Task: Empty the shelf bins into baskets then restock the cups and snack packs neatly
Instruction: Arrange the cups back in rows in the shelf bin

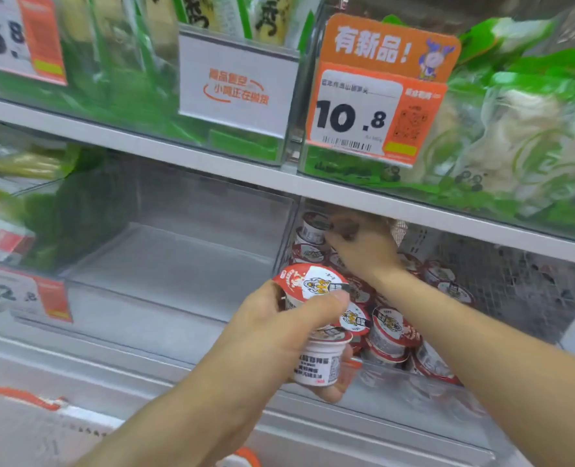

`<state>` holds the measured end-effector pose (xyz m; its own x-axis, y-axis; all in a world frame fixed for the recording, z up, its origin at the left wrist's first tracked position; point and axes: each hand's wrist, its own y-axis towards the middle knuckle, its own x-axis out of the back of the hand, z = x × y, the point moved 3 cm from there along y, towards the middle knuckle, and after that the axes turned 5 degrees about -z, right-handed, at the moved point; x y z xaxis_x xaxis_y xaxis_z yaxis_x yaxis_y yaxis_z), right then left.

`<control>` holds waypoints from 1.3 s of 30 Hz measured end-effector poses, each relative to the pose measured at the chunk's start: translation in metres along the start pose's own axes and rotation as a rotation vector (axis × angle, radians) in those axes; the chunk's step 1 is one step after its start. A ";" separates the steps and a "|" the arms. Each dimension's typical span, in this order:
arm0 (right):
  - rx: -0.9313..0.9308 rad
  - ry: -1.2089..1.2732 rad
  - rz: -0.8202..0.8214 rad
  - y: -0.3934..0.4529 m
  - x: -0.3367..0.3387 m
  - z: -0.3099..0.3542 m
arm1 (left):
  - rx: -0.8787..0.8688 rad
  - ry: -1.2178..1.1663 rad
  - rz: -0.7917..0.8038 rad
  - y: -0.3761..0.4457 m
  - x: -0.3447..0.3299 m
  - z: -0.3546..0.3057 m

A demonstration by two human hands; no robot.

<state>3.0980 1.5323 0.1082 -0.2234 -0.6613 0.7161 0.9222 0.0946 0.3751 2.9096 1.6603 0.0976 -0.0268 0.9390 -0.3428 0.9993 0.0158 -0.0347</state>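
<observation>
With my left hand [279, 328] gripping two small white red-lidded cups [316, 328] and my right hand [360, 246] pinching a back-row cup [313, 227], I should seat each upright, lids level.

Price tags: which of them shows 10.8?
The tag on the upper shelf's right bin, under the orange topper. It reads 10.8 clearly; the upper-left tag reads 16.8, and the lower-left one is blurred.

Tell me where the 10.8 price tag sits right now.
In the head view, the 10.8 price tag hangs upper right on the front of the green snack pack bin, directly above the bin of cups.
</observation>
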 end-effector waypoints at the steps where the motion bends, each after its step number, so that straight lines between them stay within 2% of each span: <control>1: -0.045 0.218 -0.008 -0.018 0.008 0.001 | 0.000 0.009 0.014 0.001 -0.001 0.002; 3: -0.087 0.652 0.153 -0.057 0.026 0.007 | -0.005 0.043 0.050 0.001 -0.004 0.003; 4: -0.061 0.766 0.276 -0.073 0.034 0.010 | -0.017 0.067 0.067 0.000 -0.006 0.004; 6: 0.067 0.789 0.493 -0.101 0.049 0.021 | -0.059 0.154 0.105 -0.003 -0.013 0.004; 7: 0.128 0.749 0.535 -0.111 0.055 0.024 | -0.083 0.210 0.123 -0.005 -0.016 0.004; 11: 0.173 0.664 0.464 -0.113 0.062 0.021 | -0.163 0.385 0.099 -0.006 -0.026 0.010; 15: 0.082 0.714 0.261 -0.103 0.063 0.008 | -0.367 0.607 -0.069 0.003 -0.016 0.007; 18: -0.016 0.503 0.036 -0.082 0.059 -0.011 | -0.497 0.883 -0.187 0.016 -0.001 -0.004; 20: -0.044 0.381 -0.040 -0.067 0.050 -0.020 | -0.528 1.015 -0.217 0.031 0.006 -0.011; 24: -0.002 0.277 0.008 -0.033 0.020 -0.015 | -0.535 1.213 -0.205 0.065 0.011 -0.017; 28: 0.076 0.123 0.098 -0.008 -0.007 -0.016 | -0.464 1.307 -0.129 0.099 0.006 -0.016; 31: 0.079 0.112 0.156 -0.009 -0.011 -0.020 | -0.487 1.492 -0.163 0.108 0.010 -0.011; 36: 0.042 0.176 0.149 -0.006 -0.003 -0.025 | -0.394 1.347 -0.181 0.106 0.023 -0.005; 39: 0.026 0.202 0.125 -0.005 -0.005 -0.025 | -0.395 1.386 -0.248 0.111 0.016 -0.003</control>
<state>3.1024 1.5164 0.0886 -0.0373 -0.7787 0.6263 0.9298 0.2025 0.3072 3.0204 1.6780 0.0910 -0.3770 0.4658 0.8005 0.9214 0.1002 0.3756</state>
